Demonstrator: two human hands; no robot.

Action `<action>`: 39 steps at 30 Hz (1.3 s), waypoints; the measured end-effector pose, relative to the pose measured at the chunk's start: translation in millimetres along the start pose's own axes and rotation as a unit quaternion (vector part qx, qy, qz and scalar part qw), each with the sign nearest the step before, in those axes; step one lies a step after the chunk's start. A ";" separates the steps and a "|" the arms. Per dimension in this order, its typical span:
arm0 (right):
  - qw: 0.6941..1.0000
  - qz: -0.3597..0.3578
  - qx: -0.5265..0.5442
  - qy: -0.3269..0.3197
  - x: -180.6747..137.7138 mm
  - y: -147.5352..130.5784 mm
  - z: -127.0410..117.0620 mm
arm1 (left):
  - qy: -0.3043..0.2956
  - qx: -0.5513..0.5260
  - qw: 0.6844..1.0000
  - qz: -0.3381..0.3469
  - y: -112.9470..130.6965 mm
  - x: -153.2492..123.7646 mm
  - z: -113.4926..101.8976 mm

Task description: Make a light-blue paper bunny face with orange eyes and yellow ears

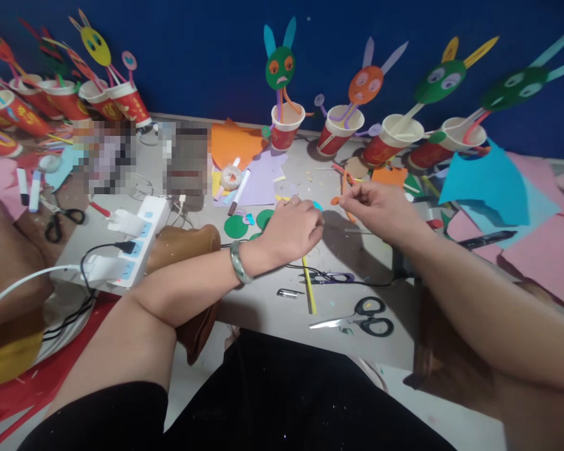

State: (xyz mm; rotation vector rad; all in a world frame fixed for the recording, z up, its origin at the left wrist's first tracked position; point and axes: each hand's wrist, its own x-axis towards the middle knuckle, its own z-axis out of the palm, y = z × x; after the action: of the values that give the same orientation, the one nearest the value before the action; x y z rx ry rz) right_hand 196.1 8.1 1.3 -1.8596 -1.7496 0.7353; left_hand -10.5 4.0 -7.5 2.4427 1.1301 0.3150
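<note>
My right hand (380, 208) pinches a small orange paper piece (335, 201) between thumb and forefinger above the table. Behind it lie orange and red strips (343, 181). My left hand (292, 230), with a green bangle on the wrist, rests to the left with its fingers curled inward. What those fingers hold, if anything, is hidden. A bit of light blue paper (318, 205) shows just beyond its knuckles. Green paper discs (236, 227) lie beside this hand, one partly covered by it. A yellow strip (309, 288) extends toward me from below it.
Black-handled scissors (373, 316) and purple-handled thread snips (338, 277) lie in front. Red paper cups (286, 128) with paper-faced figures line the blue wall. A power strip (145, 235) stands left, near a tape roll (231, 178). Blue paper (489, 185) lies right. A person's arm (9, 263) is at far left.
</note>
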 end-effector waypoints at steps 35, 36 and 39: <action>0.952 0.048 -0.214 -0.213 66.4 -6.0 25.2 | -0.095 0.208 0.974 0.011 -1.5 -7.0 23.5; 0.952 0.058 -0.209 -0.213 65.5 -7.0 25.1 | -0.093 0.209 0.973 0.013 -1.5 -7.5 23.6; 0.957 0.075 -0.186 -0.212 62.2 -9.3 24.2 | -0.088 0.212 0.973 0.017 -1.3 -8.6 23.4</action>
State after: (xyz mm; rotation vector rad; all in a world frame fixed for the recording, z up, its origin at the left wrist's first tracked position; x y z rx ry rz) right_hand 175.4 70.4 -14.1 -2.2288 -2.1493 0.9763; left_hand -8.1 -8.5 -29.0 2.7898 1.1737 -0.1523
